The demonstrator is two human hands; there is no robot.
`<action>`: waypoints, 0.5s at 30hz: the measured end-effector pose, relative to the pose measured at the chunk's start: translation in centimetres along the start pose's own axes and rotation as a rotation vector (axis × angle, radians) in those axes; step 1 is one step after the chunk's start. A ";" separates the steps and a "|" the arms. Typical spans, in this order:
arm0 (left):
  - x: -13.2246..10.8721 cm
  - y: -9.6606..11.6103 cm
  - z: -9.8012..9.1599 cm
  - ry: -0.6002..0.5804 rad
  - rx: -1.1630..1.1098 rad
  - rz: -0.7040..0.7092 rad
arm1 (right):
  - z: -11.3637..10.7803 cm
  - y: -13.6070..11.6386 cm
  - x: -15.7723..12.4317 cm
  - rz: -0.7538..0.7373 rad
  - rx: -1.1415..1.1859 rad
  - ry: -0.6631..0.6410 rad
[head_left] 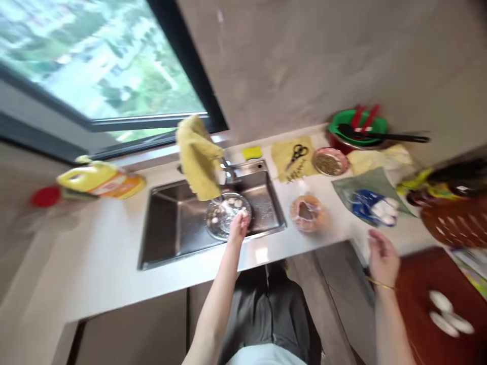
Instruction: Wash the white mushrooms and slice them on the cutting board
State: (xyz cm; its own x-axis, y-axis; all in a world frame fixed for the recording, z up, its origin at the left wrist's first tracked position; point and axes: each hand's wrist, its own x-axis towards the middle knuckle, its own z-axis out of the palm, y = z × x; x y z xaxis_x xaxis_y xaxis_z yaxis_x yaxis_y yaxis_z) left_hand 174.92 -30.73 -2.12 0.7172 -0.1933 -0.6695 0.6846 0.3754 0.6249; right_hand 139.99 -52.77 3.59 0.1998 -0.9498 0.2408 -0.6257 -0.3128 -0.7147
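My left hand (238,226) reaches over a metal bowl (210,223) in the sink, its fingers closed around a small white round piece (244,213). Several similar white pieces (236,203) lie in the wet bowl, beneath the tap (229,174). A yellow cloth (198,157) hangs over the tap's spout. Off to the right, my right hand (383,257) is in the air by the counter's front edge, blurred, with loosely bent fingers and nothing visible in it. Closest to it are a blue package with white pieces (384,210) on a green bag (344,187), and a brown board (411,284).
A covered orange-brown container (305,214) stands right of the sink (162,228). Behind it are scissors (297,154) on a yellow cloth, a pink-rimmed bowl (330,161) and a green basin (380,124). A yellow jug (101,178) lies left. White slices (443,324) rest on the board.
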 end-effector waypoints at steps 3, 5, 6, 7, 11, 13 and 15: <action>2.5 1.8 -1.4 -0.069 -0.080 0.017 | 11.8 -10.7 -4.2 -0.068 0.455 -0.583; 3.9 2.6 -2.7 -0.167 -0.069 0.040 | 19.6 -16.7 -7.2 -0.107 0.517 -0.778; 4.5 2.9 -3.3 -0.217 -0.036 0.061 | 23.0 -18.9 -8.5 -0.130 0.460 -0.796; 5.0 3.1 -3.9 -0.265 -0.001 0.075 | 26.1 -20.6 -9.4 -0.156 0.372 -0.803; 6.9 4.0 -5.9 -0.349 0.228 0.166 | 33.6 -23.5 -11.6 -0.206 0.046 -0.898; 7.7 4.5 -6.6 -0.310 0.406 0.292 | 35.2 -24.0 -12.4 -0.229 0.013 -0.928; 8.2 5.0 -7.0 -0.258 0.567 0.433 | 36.1 -24.5 -13.2 -0.250 0.032 -0.936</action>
State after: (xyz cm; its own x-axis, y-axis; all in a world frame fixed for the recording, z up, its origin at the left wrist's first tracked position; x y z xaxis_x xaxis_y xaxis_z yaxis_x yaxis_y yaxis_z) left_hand 183.29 -24.10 -7.30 0.8971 -0.3672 -0.2458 0.2473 -0.0438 0.9679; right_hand 179.84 -32.88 -5.79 0.8525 -0.4735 -0.2216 -0.4652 -0.4936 -0.7348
